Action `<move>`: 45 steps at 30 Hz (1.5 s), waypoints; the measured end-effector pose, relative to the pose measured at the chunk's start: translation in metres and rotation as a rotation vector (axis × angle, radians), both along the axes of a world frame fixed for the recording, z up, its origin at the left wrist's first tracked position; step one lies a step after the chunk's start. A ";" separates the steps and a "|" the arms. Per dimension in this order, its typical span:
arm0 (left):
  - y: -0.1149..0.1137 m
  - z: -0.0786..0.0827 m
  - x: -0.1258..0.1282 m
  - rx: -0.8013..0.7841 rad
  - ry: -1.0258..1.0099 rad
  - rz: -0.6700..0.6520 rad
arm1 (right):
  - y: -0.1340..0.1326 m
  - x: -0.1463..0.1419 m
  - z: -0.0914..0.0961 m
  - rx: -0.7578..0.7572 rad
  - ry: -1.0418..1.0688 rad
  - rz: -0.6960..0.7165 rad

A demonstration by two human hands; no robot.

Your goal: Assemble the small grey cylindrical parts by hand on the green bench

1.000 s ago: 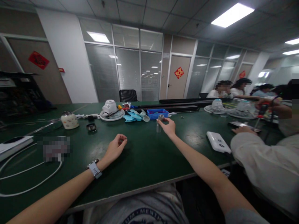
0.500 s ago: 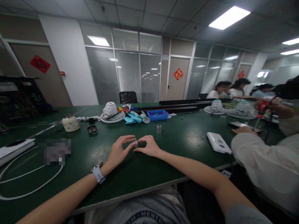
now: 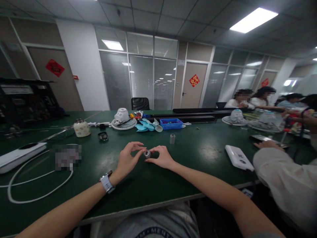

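Note:
A small round metal part (image 3: pixel 147 153) with a dark hole in its face is held just above the green table. My right hand (image 3: pixel 162 157) pinches it from the right between thumb and fingers. From the left, my left hand (image 3: pixel 128 157) has its thumb and fingertip closed against the part's edge, while the other fingers curve above. A silver metal cylinder (image 3: pixel 172 139) stands upright on the table beyond my right hand. Which details lie on the held part's underside is hidden.
Farther back are a white fan housing (image 3: pixel 122 119), blue fan blades (image 3: pixel 146 125) and a blue basket (image 3: pixel 170 124). A cream bottle (image 3: pixel 81 129) and a black lid (image 3: pixel 102 136) stand left. A white device (image 3: pixel 239 158) lies right, near a co-worker's sleeve (image 3: pixel 284 175).
The view has turned slightly left, so everything sits farther right. The metal part is tilted so its holed face shows more, and my left thumb has shifted to its upper edge.

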State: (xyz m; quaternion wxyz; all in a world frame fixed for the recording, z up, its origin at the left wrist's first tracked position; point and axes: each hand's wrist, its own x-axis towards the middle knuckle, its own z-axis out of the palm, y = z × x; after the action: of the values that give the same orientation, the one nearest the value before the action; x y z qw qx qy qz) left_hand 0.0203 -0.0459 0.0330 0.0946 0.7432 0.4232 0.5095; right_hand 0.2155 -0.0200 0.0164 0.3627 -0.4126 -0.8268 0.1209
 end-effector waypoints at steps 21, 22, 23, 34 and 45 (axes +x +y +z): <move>0.025 -0.023 -0.024 -0.374 0.174 -0.033 | 0.001 0.010 0.003 -0.428 0.384 0.129; 0.024 -0.022 -0.023 -0.369 0.167 -0.024 | 0.002 0.010 0.004 -0.506 0.454 0.147; 0.023 -0.020 -0.023 -0.368 0.156 -0.023 | 0.003 0.010 0.005 -0.569 0.513 0.148; 0.016 -0.012 -0.020 -0.397 0.071 -0.023 | 0.087 0.114 0.034 -0.045 0.764 -0.510; 0.023 -0.019 -0.020 -0.394 0.052 0.005 | 0.124 0.161 -0.019 -0.185 0.045 -0.837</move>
State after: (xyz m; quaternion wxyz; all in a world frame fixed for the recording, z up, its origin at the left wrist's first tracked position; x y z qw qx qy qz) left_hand 0.0002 -0.0230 0.0136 0.2259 0.7223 0.5187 0.3977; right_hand 0.3761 0.1041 -0.0026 0.3600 -0.7407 -0.5654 0.0459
